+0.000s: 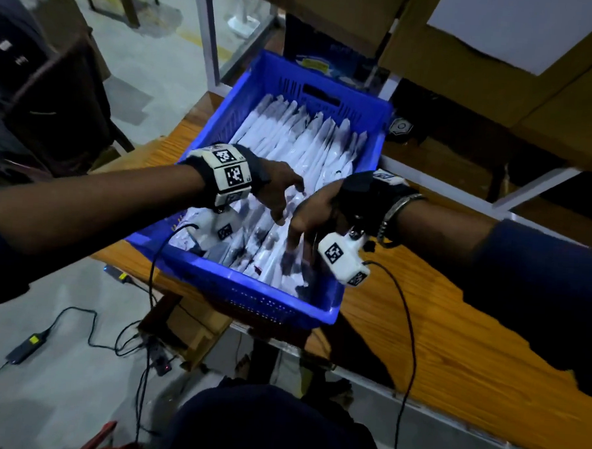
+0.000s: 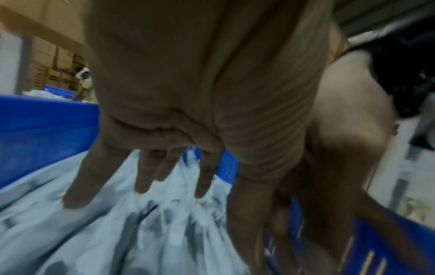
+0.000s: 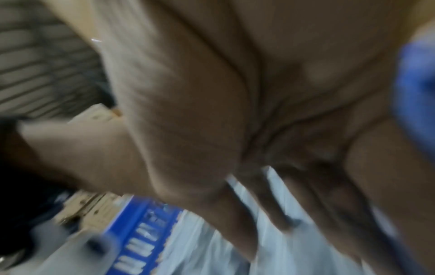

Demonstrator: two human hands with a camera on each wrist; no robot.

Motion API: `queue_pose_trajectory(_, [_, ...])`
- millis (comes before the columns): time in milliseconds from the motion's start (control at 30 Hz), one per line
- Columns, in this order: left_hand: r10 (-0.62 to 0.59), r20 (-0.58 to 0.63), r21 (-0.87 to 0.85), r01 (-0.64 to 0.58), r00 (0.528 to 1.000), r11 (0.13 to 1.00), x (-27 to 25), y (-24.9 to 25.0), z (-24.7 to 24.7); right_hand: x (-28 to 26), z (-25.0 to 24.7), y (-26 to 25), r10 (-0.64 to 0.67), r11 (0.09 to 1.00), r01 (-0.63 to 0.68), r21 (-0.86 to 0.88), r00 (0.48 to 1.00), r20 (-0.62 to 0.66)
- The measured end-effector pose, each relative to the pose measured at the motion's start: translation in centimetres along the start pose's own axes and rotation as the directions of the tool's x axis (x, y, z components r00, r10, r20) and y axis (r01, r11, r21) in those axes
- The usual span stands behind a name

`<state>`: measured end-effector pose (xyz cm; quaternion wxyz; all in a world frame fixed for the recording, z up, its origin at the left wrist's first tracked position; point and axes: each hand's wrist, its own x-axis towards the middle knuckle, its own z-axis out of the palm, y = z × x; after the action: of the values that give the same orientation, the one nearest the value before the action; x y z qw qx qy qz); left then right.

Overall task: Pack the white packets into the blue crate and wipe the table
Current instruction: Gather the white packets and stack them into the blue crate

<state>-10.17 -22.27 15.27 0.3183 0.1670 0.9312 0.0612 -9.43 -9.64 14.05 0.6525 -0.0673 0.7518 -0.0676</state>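
Note:
The blue crate stands on the left end of the wooden table, filled with rows of upright white packets. Both hands are inside it, above the near rows. My left hand has its fingers spread and straight; in the left wrist view the left hand touches the tops of the packets with its fingertips. My right hand points its fingers down into the packets beside the left one. The right wrist view is blurred: the right hand lies extended over packets, next to the crate wall.
Cardboard boxes and a white metal frame stand behind the table. A dark box sits just behind the crate. Cables and a black adapter lie on the floor at the left. The crate's near end overhangs the table edge.

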Motion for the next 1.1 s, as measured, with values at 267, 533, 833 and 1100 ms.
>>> queue_pose_trajectory(267, [-0.151, 0.098, -0.219, 0.169, 0.984, 0.961, -2.4, -0.9, 2.7, 0.8, -0.4, -0.6, -0.091, 0.996, 0.088, -0.020, 0.972, -0.217])
queue_pose_trajectory(533, [-0.327, -0.033, -0.506, 0.267, 0.944, 0.820, -7.3, 0.5, 0.6, -3.0, -7.3, 0.1, -0.208, 0.966, 0.252, 0.063, 0.896, -0.392])
queue_pose_trajectory(833, [-0.705, -0.330, -0.798, 0.213, 0.628, 0.563, -11.4, 4.6, 4.4, -5.2, -18.0, 2.2, -0.429, 0.895, 0.107, -0.433, 0.472, -0.770])
queue_pose_trajectory(1100, [-0.925, -0.329, -0.884, 0.282, 0.190, 0.372, -14.1, 8.0, 11.8, 1.6, -25.8, 1.2, -0.451, 0.865, 0.074, -0.496, 0.546, -0.706])
